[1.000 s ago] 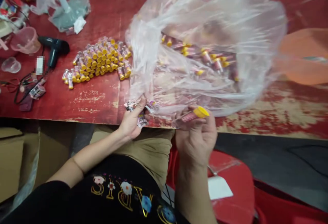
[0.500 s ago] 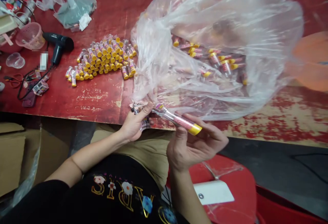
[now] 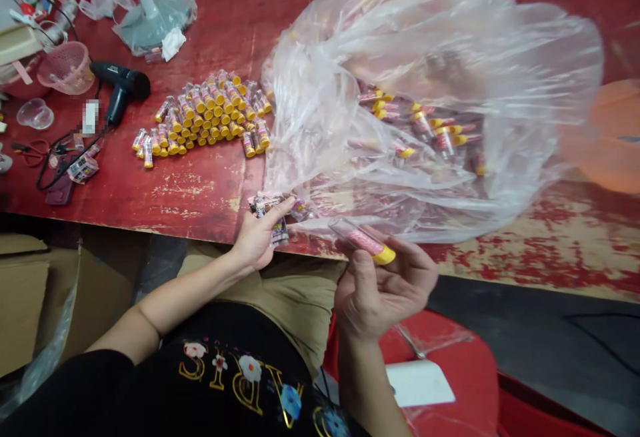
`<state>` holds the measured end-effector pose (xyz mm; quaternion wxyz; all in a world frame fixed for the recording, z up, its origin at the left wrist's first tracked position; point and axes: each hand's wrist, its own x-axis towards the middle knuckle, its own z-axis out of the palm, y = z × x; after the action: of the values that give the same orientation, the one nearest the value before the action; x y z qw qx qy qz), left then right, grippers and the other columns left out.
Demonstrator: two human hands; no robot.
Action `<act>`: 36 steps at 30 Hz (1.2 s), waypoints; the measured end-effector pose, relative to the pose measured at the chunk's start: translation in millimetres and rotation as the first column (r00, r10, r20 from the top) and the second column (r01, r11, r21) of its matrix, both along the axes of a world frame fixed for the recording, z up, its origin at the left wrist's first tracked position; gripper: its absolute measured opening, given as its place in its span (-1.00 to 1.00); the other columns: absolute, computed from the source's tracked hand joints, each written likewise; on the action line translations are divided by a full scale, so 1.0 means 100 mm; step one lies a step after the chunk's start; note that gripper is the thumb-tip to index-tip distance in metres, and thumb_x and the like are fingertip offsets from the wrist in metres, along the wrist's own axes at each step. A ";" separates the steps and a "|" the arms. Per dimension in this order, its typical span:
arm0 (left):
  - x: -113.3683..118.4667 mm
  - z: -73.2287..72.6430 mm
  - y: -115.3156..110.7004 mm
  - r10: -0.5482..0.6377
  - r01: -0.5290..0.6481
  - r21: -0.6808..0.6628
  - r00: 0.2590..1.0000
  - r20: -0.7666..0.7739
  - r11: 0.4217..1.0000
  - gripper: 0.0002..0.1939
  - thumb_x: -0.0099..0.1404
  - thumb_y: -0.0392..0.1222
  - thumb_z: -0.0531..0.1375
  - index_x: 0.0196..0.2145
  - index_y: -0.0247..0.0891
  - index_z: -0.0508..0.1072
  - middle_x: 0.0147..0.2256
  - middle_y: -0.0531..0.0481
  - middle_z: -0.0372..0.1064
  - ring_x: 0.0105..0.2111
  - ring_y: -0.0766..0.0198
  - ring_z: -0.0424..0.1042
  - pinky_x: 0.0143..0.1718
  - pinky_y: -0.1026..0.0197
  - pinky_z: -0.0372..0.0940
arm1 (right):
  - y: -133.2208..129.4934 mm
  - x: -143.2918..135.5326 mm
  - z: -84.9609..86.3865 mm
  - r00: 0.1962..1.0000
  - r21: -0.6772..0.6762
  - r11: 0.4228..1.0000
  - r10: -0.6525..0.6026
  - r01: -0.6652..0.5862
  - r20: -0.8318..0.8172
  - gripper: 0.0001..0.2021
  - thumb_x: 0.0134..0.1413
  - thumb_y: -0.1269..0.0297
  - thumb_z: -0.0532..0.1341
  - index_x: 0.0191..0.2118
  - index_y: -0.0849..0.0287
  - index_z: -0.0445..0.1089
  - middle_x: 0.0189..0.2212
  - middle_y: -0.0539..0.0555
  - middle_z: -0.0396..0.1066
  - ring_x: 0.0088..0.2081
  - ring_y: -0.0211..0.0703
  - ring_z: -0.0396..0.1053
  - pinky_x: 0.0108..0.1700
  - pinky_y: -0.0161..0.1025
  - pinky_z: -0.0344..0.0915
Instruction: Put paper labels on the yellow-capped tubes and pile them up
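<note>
My left hand (image 3: pixel 255 233) pinches a bunch of printed plastic sleeves (image 3: pixel 273 213) between thumb and fingers, above the table's front edge. One clear sleeve (image 3: pixel 300 209) with a purple and yellow print sticks out past the thumb tip. In my right hand (image 3: pixel 385 283), thumb and fingers grip a clear tube (image 3: pixel 363 238) with pink contents and a yellow cap. The tube is tilted, its clear end pointing up and left toward the sleeve, with a gap between them. Just behind lies a big clear plastic bag (image 3: pixel 310 110) with more yellow-capped tubes (image 3: pixel 445 140) inside.
A stacked pile of yellow-capped tubes (image 3: pixel 210 117) lies left of the bag. Farther left are a black heat gun (image 3: pixel 120 87), a pink basket (image 3: pixel 65 70), red-handled pliers (image 3: pixel 33 152) and a stand base (image 3: pixel 155 23). A red stool (image 3: pixel 465 383) is below right.
My right hand has drawn the tube slightly away from my left hand, so a gap now shows between the tube's clear end and the sleeve. The view has shifted slightly.
</note>
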<state>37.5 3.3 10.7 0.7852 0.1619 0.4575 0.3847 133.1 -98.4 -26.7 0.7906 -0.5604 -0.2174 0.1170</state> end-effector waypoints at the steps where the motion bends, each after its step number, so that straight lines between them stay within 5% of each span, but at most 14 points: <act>1: 0.00 -0.01 0.00 0.005 -0.004 -0.016 1.000 0.012 1.000 -0.64 0.03 -0.19 0.59 -0.24 -0.31 0.62 -0.32 0.02 0.59 -0.39 0.33 0.52 -0.47 0.32 0.30 | 0.00 0.01 0.00 1.000 0.017 1.000 0.001 -0.001 0.006 -0.64 0.06 0.25 0.53 -0.07 0.15 0.48 -0.14 0.08 0.64 -0.19 -0.11 0.67 -0.15 -0.12 0.69; 16: 0.02 -0.02 -0.06 -0.025 0.027 -0.061 0.999 0.023 0.998 -0.58 0.02 -0.10 0.62 -0.27 -0.32 0.58 -0.35 0.03 0.58 -0.49 0.38 0.48 -0.46 0.30 0.38 | -0.07 0.07 -0.18 0.896 -0.064 0.991 0.133 -0.117 0.424 -0.61 -0.01 0.50 0.51 -0.03 0.11 0.58 -0.09 0.16 0.68 -0.03 0.06 0.68 0.03 0.07 0.68; 25: 0.02 -0.07 -0.04 -0.009 0.009 0.070 1.000 -0.004 0.998 -0.35 -0.24 0.04 0.68 -0.26 -0.33 0.60 -0.31 -0.01 0.61 -0.45 0.31 0.54 -0.42 0.26 0.44 | -0.09 -0.01 -0.04 0.960 -0.171 0.985 0.070 -0.023 0.273 -0.65 0.02 0.37 0.53 -0.04 0.14 0.60 -0.08 0.16 0.68 -0.07 0.02 0.68 0.04 0.04 0.66; 28: 0.01 -0.07 -0.02 0.015 -0.015 0.044 1.000 -0.006 0.999 -0.39 -0.19 0.02 0.68 -0.25 -0.33 0.60 -0.32 0.00 0.61 -0.44 0.33 0.53 -0.43 0.27 0.42 | -0.07 0.07 -0.01 0.986 -0.139 0.976 0.165 -0.166 -0.020 -0.72 0.11 0.26 0.48 -0.05 0.13 0.58 -0.15 0.11 0.64 -0.22 -0.10 0.65 -0.17 -0.13 0.64; 31: 0.02 -0.07 -0.07 -0.002 0.002 0.021 1.000 -0.002 1.000 -0.46 -0.13 -0.04 0.66 -0.28 -0.33 0.60 -0.32 0.01 0.60 -0.45 0.35 0.51 -0.42 0.27 0.41 | 0.02 0.14 -0.03 0.895 -0.100 0.914 0.355 -0.392 -0.269 -0.71 0.15 0.06 0.41 -0.11 0.13 0.56 -0.42 -0.03 0.47 -0.49 -0.26 0.45 -0.48 -0.31 0.44; 33: 0.03 -0.06 -0.12 -0.035 0.034 0.011 0.999 0.007 0.999 -0.49 -0.13 -0.07 0.66 -0.30 -0.34 0.59 -0.34 0.01 0.59 -0.45 0.35 0.50 -0.40 0.27 0.41 | 0.11 0.16 -0.06 0.871 -0.178 0.871 0.400 -0.458 -0.287 -0.69 0.12 0.01 0.44 -0.17 0.14 0.55 -0.57 -0.13 0.31 -0.62 -0.34 0.25 -0.59 -0.37 0.25; 36: 0.03 -0.07 -0.15 -0.027 0.027 -0.007 1.000 0.006 1.000 -0.49 -0.15 -0.08 0.66 -0.31 -0.32 0.59 -0.38 0.05 0.57 -0.48 0.37 0.48 -0.43 0.29 0.37 | 0.20 0.14 -0.07 0.917 -0.332 0.856 0.378 -0.397 -0.124 -0.70 0.11 0.01 0.46 -0.28 0.16 0.53 -0.62 -0.14 0.30 -0.63 -0.38 0.18 -0.57 -0.38 0.20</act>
<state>40.5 -12.0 3.8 0.7923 0.1643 0.4543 0.3728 147.5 -78.7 -33.6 0.6438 -0.6334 -0.2797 0.3259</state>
